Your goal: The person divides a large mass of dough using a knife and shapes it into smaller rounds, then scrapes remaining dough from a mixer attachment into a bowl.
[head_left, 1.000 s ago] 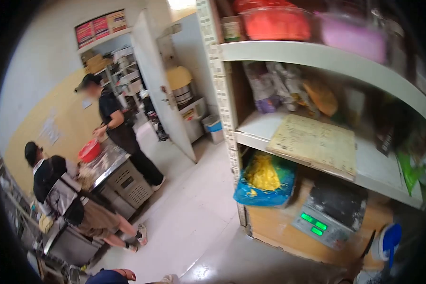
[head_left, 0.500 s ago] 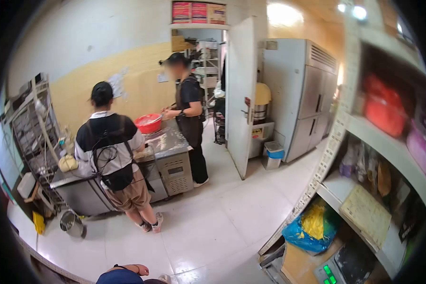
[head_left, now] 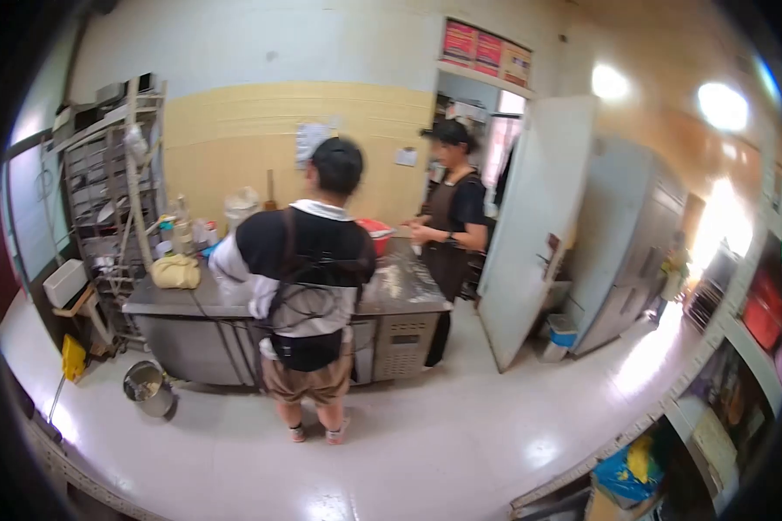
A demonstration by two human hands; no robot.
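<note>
Neither my left hand nor my right hand shows in the head view. A person in a black and white top stands with their back to me at a metal worktable. Behind the table's right end another person in a dark apron has both hands together in front of the body. Between the two people sits a red basin, partly hidden. A yellowish cloth-like bundle lies at the table's left part.
A metal bucket stands on the floor at the left, near a cluttered rack. On the right are an open white door, a small bin, a tall steel fridge and shelving with a blue bag.
The view has swung, so the table and people appear further right and the shelving is mostly at the right edge. The arm at the bottom edge has left the view.
</note>
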